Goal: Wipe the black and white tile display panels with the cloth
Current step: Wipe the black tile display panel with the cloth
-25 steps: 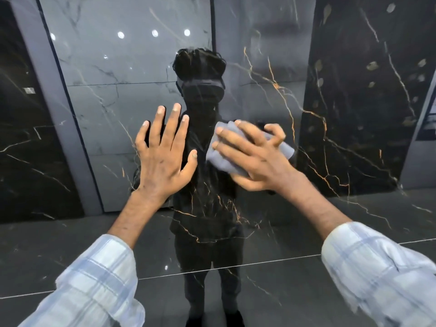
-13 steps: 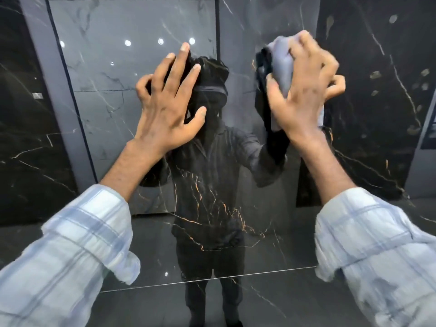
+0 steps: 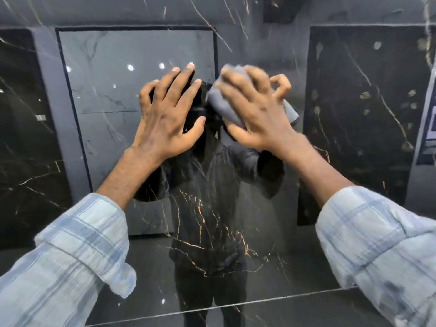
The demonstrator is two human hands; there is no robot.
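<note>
Since half a second before, we had swept our right hand leftward until it sat just beside our left hand, whose straight, spread fingers braced flat on the glossy black panel. Our right fingers curled round the grey cloth, pressed to that panel; we judged its upper stretch mid-wipe.

Dim, glossy reflections, slight motion blur

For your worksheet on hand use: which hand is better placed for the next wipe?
Right. The right hand grips the cloth against the panel; the left hand lies flat, holding nothing.
</note>
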